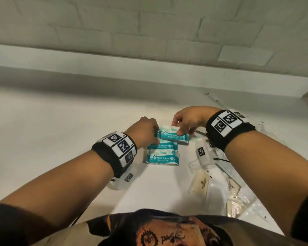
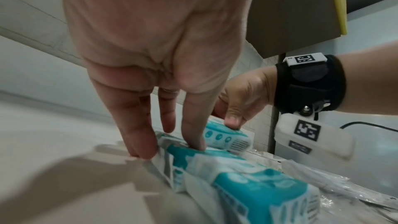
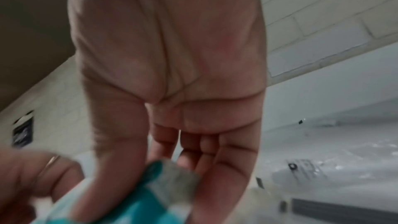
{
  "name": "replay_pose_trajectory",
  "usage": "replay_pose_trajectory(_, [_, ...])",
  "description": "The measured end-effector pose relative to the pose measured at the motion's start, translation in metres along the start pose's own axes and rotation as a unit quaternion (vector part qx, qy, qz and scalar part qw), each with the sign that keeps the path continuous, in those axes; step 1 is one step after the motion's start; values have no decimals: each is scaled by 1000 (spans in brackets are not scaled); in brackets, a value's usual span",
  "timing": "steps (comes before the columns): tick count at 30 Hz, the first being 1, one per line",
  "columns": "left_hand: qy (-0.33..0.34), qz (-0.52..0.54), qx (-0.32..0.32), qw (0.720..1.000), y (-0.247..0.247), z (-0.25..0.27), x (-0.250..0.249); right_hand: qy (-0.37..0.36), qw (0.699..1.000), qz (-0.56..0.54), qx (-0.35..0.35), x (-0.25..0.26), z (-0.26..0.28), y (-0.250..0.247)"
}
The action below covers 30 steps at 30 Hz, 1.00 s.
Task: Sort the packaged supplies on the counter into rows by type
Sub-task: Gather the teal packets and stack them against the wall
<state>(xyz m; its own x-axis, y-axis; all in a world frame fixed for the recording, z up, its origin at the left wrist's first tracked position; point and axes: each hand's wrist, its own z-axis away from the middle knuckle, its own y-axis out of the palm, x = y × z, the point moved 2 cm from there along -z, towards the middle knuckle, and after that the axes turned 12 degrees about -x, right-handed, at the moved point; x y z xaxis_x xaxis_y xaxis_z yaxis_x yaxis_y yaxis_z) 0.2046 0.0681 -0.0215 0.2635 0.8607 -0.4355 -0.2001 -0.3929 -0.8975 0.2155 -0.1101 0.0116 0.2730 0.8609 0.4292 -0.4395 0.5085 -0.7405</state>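
Pinching the far wipes pack (image 1: 173, 136), right hand (image 1: 186, 120); left hand (image 1: 145, 131) straight-fingered alongside.

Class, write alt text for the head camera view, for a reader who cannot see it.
A person's right hand pinches a teal-and-white soft plastic mini wipes pack at the far end of a column, while the left hand touches the column's left edge. Two matching packs lie nearer on the white counter, with clear plastic packets to the right.
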Motion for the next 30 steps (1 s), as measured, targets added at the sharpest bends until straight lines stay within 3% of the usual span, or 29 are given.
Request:
replay_pose_trajectory(3, [-12,10,0,1000,0,-1,1,-13,995,-30,-96,2,-12,-12])
replay_pose_trajectory(6, [-16,8,0,1000,0,0,1,-43,980,11,-195,9,-25,-9])
replay_pose_trajectory(11, [22,-10,-14,1000,-2,1,-2,-105,970,154,-159,14,-25,8])
replay_pose_trajectory(16, [56,-41,21,997,0,-1,-5,-82,958,156,-225,-7,4,-23])
replay_pose_trajectory(21, [94,-92,31,991,1,-2,-10,6,949,300,-96,-46,29,-3])
replay_pose_trajectory(23, [109,-112,42,987,3,-3,-9,-6,944,311,-109,-55,25,9])
replay_pose_trajectory(25, [124,-128,48,983,3,-4,-13,-6,964,238,-120,-57,26,5])
replay_pose_trajectory(28, [132,-140,53,980,2,-5,-17,17,997,45,-53,-56,24,-3])
replay_pose_trajectory(30, [135,-149,57,978,1,-5,-18,29,994,56,-86,-58,18,-3])
